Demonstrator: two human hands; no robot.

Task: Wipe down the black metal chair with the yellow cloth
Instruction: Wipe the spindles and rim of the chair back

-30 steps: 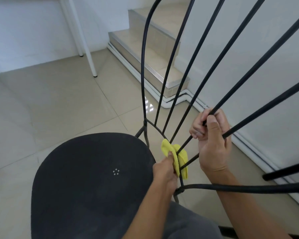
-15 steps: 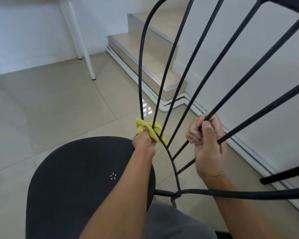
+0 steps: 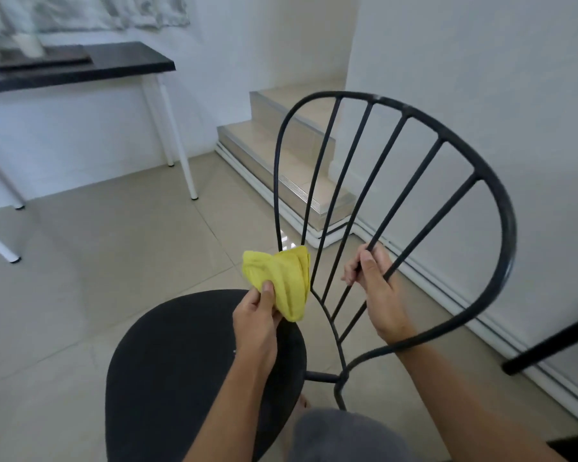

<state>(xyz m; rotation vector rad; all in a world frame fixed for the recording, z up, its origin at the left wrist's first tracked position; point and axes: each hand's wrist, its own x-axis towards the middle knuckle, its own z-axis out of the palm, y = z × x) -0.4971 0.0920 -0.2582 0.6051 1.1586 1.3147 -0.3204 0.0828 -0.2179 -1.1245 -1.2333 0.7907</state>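
Observation:
The black metal chair [image 3: 167, 371] stands in front of me, its round seat low in the view and its fan-shaped backrest of thin bars rising to the right. My left hand [image 3: 257, 315] pinches the bunched yellow cloth [image 3: 281, 281] above the seat's back edge, just left of the leftmost backrest bars. The cloth looks held clear of the bars. My right hand [image 3: 374, 281] grips one of the middle backrest bars low down, fingers curled round it.
A dark-topped table [image 3: 114, 66] with white legs stands at the back left against the wall. Tiled steps [image 3: 281, 158] rise behind the chair. A white wall runs along the right. A black bar [image 3: 548, 345] juts in at the right edge. The floor is beige tile.
My view has pulled back and up, so the whole backrest shows. My left hand moved the cloth from the base of the bars up and left, off the frame. My right hand keeps its grip.

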